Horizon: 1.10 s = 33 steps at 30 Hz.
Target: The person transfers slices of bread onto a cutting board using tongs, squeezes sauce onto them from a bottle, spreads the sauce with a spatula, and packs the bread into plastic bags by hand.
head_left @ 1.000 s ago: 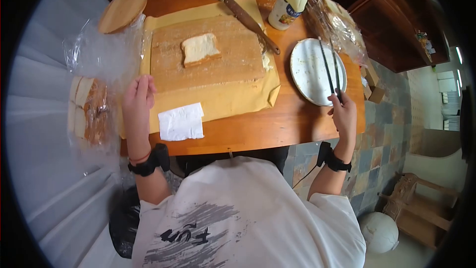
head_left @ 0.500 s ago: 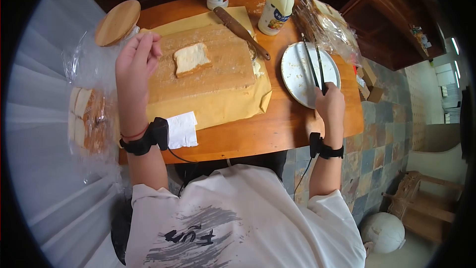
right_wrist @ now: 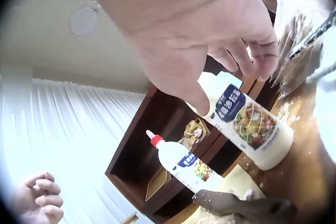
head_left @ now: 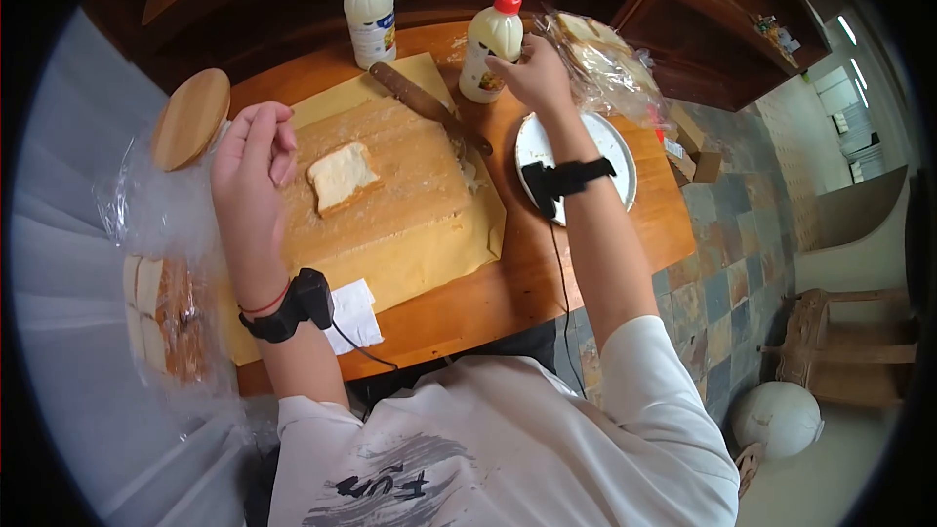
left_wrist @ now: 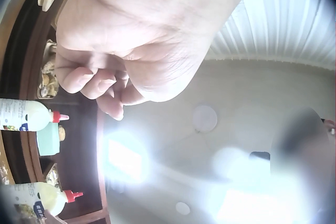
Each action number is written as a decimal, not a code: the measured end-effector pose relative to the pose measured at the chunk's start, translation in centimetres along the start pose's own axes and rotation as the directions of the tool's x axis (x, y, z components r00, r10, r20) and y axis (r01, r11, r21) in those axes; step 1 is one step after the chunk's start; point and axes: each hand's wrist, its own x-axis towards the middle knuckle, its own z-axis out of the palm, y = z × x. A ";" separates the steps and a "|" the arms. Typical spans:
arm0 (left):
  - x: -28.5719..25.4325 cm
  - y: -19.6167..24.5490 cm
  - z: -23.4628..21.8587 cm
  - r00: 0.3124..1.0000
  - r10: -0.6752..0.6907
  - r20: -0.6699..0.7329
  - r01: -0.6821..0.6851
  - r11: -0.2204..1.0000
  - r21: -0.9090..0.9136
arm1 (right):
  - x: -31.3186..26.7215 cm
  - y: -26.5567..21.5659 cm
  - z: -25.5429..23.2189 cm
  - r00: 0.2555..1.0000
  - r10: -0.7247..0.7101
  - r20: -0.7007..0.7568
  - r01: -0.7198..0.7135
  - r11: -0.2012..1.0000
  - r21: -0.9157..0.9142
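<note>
R bottle [head_left: 489, 34] stands on surface [head_left: 644, 229] right at R hand [head_left: 539, 76], thumb & fingers apart; contact unclear. L hand [head_left: 254, 154], loosely curled, nothing held, is well off. Vs ½ sec ago: R hand's off chopsticks [right_wrist: 313, 38], fwd past plate [head_left: 534, 143].

White short-sleeved T-shirt [head_left: 527, 429] with grey-black brushstroke print [head_left: 400, 481]; 2 black wrist straps [head_left: 583, 176] trailing cables [head_left: 565, 278]; red left-wrist cord [head_left: 268, 305].
</note>
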 end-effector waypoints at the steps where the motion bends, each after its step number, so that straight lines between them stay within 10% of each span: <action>1: 0.0 0.1 0.0 1.000 0.008 -0.004 -0.008 1.000 -0.010 | 0.6 -0.6 0.1 0.994 0.052 0.098 -0.060 0.995 0.082; 5: 0.3 0.8 -0.4 1.000 0.024 -0.017 -0.024 1.000 -0.010 | 0.9 -2.0 1.0 0.996 0.086 -0.015 -0.087 0.992 -0.087; 14: 1.0 0.2 -1.2 1.000 -0.007 0.024 0.006 0.999 0.038 | -2.2 -4.6 -4.5 0.955 -0.018 -0.295 0.068 0.985 0.160; 16: 0.6 0.3 0.4 0.999 -0.018 0.035 0.012 0.983 0.185 | -3.8 -5.6 -5.3 0.991 0.085 -0.102 0.001 0.767 0.642; 19: -0.5 1.1 2.2 0.988 -0.028 0.152 -0.039 0.906 0.422 | -6.8 -8.5 -5.0 0.940 0.284 0.191 -0.340 0.716 0.610; 21: -1.2 1.5 2.8 0.969 -0.025 0.248 -0.109 0.852 0.511 | -8.0 -10.1 -2.4 0.867 0.188 0.461 -0.493 0.458 0.740; 29: -1.1 2.2 1.9 0.787 0.295 0.542 -0.593 0.605 0.531 | -10.9 -14.2 2.1 0.717 -0.056 0.695 -0.682 0.153 0.716; 31: -0.9 2.2 1.1 0.847 0.221 0.484 -0.498 0.649 0.575 | -11.3 -15.4 1.3 0.736 -0.047 0.676 -0.660 0.175 0.731; 33: -0.7 1.8 0.3 0.904 0.141 0.403 -0.384 0.683 0.621 | -11.4 -15.4 -0.2 0.748 -0.096 0.657 -0.560 0.442 0.701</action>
